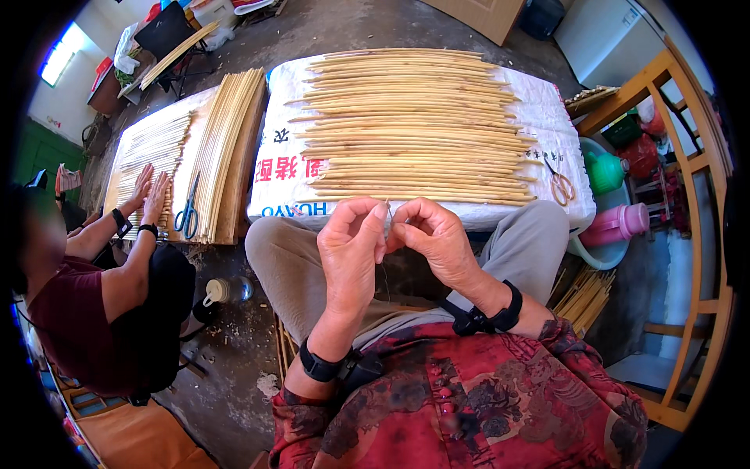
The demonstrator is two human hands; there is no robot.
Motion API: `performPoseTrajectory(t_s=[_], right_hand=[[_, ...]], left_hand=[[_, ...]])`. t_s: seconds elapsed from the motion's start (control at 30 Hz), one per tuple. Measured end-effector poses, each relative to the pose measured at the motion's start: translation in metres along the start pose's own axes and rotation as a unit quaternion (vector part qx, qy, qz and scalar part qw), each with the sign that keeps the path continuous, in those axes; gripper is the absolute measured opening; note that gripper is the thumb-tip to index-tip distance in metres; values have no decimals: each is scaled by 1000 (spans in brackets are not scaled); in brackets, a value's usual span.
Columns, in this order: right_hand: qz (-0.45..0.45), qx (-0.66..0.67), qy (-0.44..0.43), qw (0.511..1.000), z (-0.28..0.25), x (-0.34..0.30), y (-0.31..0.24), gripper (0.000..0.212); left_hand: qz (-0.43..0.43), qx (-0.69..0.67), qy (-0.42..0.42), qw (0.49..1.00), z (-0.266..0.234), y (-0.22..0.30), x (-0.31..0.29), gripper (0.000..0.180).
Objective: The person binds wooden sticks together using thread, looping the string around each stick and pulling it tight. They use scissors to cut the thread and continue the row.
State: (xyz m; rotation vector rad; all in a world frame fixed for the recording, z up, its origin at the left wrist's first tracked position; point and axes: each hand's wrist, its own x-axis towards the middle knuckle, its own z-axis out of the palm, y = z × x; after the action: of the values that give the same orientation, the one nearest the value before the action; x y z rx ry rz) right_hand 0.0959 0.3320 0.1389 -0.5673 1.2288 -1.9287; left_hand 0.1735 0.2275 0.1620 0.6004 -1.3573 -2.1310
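Both my hands are raised over my lap, close together at the near edge of a table covered with a white printed sack (281,94). My left hand (349,246) pinches thumb against forefinger, with a thin thread (386,277) hanging below. My right hand (437,241) is closed in a pinch beside it, fingertips almost meeting the left ones. A fine, needle-like tip shows between them, too small to make out well. Just beyond lies a wide row of pale peeled stalks (414,125), side by side across the sack. Scissors with orange-brown handles (561,190) rest at its right end.
At left, a co-worker's hands (148,195) press on stalks on a wooden board (248,168), near blue-handled scissors (187,215). A lidded jar (223,291) stands on the floor. At right are a basin (605,254) with a pink bottle (617,224) and a wooden frame (687,258).
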Motion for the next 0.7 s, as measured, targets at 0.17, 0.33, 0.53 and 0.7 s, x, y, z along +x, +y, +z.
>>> performPoseTrajectory(t_s=[0.17, 0.33, 0.53, 0.7], right_hand=[[-7, -7, 5, 1000, -1, 0, 0, 8], [6, -12, 20, 1000, -4, 0, -4, 10], [17, 3, 23, 1000, -3, -2, -2, 10], [26, 39, 26, 999, -3, -1, 0, 9]], left_hand=[[5, 16, 3, 1000, 0, 1, -1, 6], [47, 39, -2, 998, -1, -3, -3, 2], [105, 108, 6, 989, -5, -8, -4, 4], [152, 164, 10, 975, -2, -8, -3, 6]])
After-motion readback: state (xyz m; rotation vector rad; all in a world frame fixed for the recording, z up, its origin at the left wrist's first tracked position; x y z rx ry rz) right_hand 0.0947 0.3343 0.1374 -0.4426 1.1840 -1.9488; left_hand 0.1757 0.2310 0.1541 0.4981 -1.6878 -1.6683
